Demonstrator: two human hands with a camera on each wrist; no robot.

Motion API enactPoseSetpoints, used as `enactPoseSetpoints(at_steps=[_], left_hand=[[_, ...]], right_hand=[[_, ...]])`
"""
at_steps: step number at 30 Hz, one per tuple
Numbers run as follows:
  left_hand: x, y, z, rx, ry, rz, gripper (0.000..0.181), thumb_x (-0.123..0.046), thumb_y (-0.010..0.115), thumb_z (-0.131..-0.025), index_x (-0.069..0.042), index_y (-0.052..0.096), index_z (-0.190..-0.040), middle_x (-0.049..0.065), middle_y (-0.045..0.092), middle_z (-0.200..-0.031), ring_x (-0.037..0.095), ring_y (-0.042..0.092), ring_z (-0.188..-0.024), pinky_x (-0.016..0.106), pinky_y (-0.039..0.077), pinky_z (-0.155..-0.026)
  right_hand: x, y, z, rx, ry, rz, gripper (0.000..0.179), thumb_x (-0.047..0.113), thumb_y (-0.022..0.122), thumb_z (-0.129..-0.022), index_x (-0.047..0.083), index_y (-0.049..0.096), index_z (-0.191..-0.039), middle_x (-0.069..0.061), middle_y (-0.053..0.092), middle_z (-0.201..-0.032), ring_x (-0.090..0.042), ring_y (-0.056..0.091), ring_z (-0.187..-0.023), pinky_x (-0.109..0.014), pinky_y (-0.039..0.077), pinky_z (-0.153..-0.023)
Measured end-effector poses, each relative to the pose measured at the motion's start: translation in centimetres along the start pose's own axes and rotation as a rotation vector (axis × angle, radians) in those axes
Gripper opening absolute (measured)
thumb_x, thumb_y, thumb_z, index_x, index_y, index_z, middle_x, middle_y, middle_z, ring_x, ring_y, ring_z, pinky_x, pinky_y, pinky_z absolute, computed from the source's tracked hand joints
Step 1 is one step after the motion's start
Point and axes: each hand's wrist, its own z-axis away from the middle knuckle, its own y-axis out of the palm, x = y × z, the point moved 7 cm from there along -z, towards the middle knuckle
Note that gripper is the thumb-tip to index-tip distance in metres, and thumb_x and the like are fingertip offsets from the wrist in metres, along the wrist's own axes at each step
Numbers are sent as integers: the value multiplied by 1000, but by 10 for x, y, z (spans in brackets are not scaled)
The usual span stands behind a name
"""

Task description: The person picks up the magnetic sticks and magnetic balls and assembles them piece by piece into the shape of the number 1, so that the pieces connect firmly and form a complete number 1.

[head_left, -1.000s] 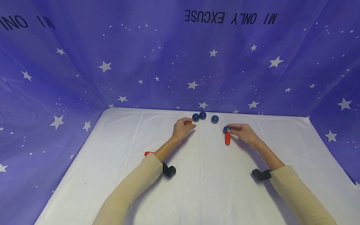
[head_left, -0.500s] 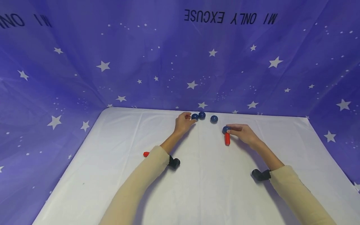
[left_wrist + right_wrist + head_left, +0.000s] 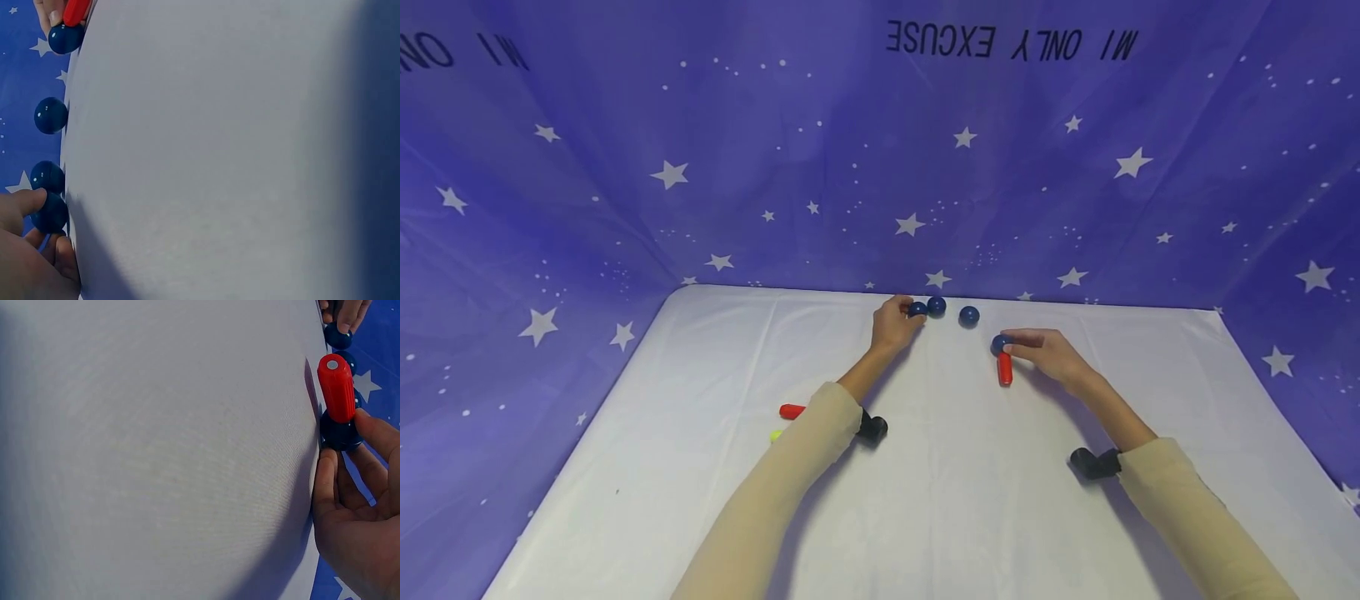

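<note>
Near the table's far edge, my left hand (image 3: 892,329) pinches a glossy blue ball (image 3: 50,215) between thumb and fingers. A second blue ball (image 3: 936,306) sits right beside it, and a third blue ball (image 3: 969,317) lies a little to the right. With thumb and fingertips, my right hand (image 3: 1051,358) holds another blue ball (image 3: 339,436). A short ribbed red rod (image 3: 337,389) joins that ball and points toward me; its near end shows a round grey spot.
Beside my left sleeve (image 3: 805,454) lies another red rod (image 3: 791,412), partly covered. A bit of something yellow-green (image 3: 777,436) peeks out below it. Black wrist devices (image 3: 1093,464) jut from both cuffs. A purple star-printed cloth (image 3: 850,167) rises behind the white table (image 3: 970,517).
My left hand has moved forward and slightly right, closing its fingers round the leftmost blue ball. The yellow-green thing has come into view by the left sleeve. My right hand has stayed in place.
</note>
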Motion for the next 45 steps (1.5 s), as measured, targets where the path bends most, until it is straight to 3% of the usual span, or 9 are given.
enactPoseSetpoints(at_steps=[7, 13, 24, 30, 37, 45], left_hand=[[-4, -6, 8, -24, -1, 62, 39, -10, 77, -84, 3, 67, -120, 15, 72, -105, 25, 67, -99, 33, 49, -92], [-16, -2, 22, 18, 16, 126, 37, -6, 77, -85, 4, 66, -119, 14, 72, -101, 21, 68, -89, 27, 53, -78], [-45, 31, 66, 174, 59, 172, 34, -8, 78, -85, 1, 68, -116, 11, 71, -105, 14, 67, -92, 20, 52, -78], [-55, 52, 87, 271, 83, 187, 32, -7, 78, -84, 0, 68, -114, 6, 71, -98, 9, 65, -84, 18, 51, -74], [-63, 70, 105, 359, 116, 198, 31, -2, 79, -81, 1, 69, -110, 6, 73, -94, 7, 68, -83, 16, 51, -74], [-70, 83, 120, 442, 151, 155, 31, -1, 78, -81, 1, 68, -111, 6, 71, -94, 3, 64, -80, 14, 49, -72]], right_hand=[[2, 0, 0, 9, 1, -16, 52, 30, 68, -96, 1, 57, -139, -22, 52, -142, -43, 35, -139, -61, 26, -111], [3, 0, 0, 27, -13, -31, 53, 29, 68, -96, 0, 56, -139, -23, 51, -143, -44, 32, -140, -62, 23, -112], [-2, 0, -1, 26, 2, -27, 53, 28, 68, -96, -2, 56, -139, -24, 51, -142, -46, 34, -138, -64, 25, -110], [-1, 0, -1, 39, -10, -52, 53, 26, 68, -96, -3, 55, -138, -25, 52, -141, -45, 33, -140, -65, 22, -110], [-1, -1, -1, 36, -18, -46, 54, 28, 69, -96, -3, 56, -138, -24, 52, -141, -44, 36, -138, -63, 29, -107], [3, -2, -1, 33, -22, -51, 53, 28, 69, -95, -2, 57, -138, -25, 51, -142, -45, 34, -139, -66, 23, -109]])
